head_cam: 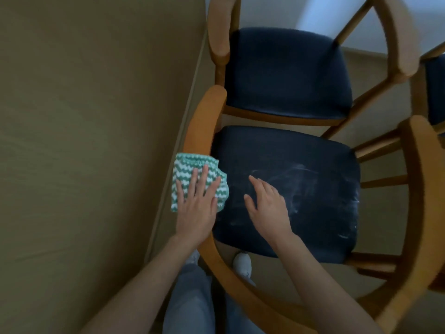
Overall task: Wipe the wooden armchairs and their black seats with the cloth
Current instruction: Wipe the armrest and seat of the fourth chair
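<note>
1. The left hand lies flat, fingers straight and spread, pressing down on the green-and-white zigzag cloth. It pins the cloth rather than clutching it. The right hand holds nothing, its fingers loosely bent over the seat. We cannot tell whether the fingertips touch the upholstery.
2. The cloth sits draped over the wall-side armrest of the nearest armchair, about midway along the rail. One corner spills inward onto the edge of the black seat.
3. We judge the cloth light, soft and limp. Under a flat palm it may bunch or skid on the smooth wood. We would therefore curl fingers and thumb round the rail with the cloth between, or gather a fold into the palm.
4. The seat looks padded and slightly yielding. Pale streaks cross its middle and far side, so we reckon it wants firmer, overlapping passes.
5. The wooden frame looks stiff and solid. The free hand could steady it by the opposite armrest.
6. Just beyond stands a second armchair with its own dark seat, and a third seat shows at the right border. A beige wall runs close beside the cloth. The person's jeans and a white shoe show below the chair's curved back.
</note>
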`<state>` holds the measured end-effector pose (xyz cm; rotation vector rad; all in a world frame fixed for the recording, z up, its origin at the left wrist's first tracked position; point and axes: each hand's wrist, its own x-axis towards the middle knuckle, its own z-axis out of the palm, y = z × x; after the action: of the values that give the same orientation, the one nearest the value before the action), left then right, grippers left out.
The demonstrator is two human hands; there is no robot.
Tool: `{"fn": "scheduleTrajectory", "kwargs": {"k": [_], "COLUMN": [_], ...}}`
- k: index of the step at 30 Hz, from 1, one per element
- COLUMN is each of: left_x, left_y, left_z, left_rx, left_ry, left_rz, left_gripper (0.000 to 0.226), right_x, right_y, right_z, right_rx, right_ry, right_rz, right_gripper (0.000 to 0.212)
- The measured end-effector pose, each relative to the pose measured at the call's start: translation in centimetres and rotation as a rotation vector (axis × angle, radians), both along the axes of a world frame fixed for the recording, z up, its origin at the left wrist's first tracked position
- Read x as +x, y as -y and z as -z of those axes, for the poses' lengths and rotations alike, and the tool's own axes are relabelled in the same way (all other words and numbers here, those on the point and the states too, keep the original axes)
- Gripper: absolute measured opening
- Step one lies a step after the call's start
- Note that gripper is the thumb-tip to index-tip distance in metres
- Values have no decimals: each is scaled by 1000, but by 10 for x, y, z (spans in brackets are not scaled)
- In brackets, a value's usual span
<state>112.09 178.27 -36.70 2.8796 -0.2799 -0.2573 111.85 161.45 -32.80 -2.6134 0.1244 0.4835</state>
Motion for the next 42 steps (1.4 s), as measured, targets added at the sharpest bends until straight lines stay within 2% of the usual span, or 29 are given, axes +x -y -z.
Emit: {"fn": "scheduleTrajectory", "kwargs": {"k": [4, 8, 10, 13, 14, 16, 19, 23, 26, 28, 32, 38, 42], "left_x": [-84, -114, -109, -96, -93, -86, -84, -76, -57, -41, 7, 60, 72], "left_y": [21, 37, 38, 24, 16, 0, -20, -38, -44, -49, -57, -76, -84], "left_z": [11, 6, -4, -25, -29, -29, -19, -11, -9, -7, -14, -10, -2], "left_rx": [18, -63, -209, -532, -593, -595, -618, -546, -473, -338, -181, -133, -90], "left_ry": [16, 13, -12, 61, 95, 153, 50, -27, -56, -62, -53, -52, -78], "left_rz": [-97, -190, -252, -435, -468, -492, -561, -459, -321, -230, -90, -33, 31], "left_gripper": [52, 49, 45, 43, 43, 46, 51, 48, 53, 57, 58, 64, 62], "right_x": [-18, -43, -55, -69, -74, -82, -94, -87, -65, -51, -7, 90, 164], "right_y": [13, 14, 9, -5, -12, -31, -62, -82, -81, -84, -92, -107, -105], "right_z": [-5, -4, -1, 7, 9, 12, 14, 29, 43, 49, 57, 73, 83], "right_rx": [96, 279, 375, 419, 409, 389, 388, 458, 674, 864, 1130, 1155, 1072], "right_ry": [0, 12, -22, -26, -15, -26, -157, -173, -194, -212, -141, 7, 44], "right_rz": [-37, -86, -123, -222, -264, -327, -252, -61, 88, 152, 266, 420, 536], "right_gripper": [49, 45, 44, 44, 48, 65, 80, 79, 70, 64, 64, 66, 83]}}
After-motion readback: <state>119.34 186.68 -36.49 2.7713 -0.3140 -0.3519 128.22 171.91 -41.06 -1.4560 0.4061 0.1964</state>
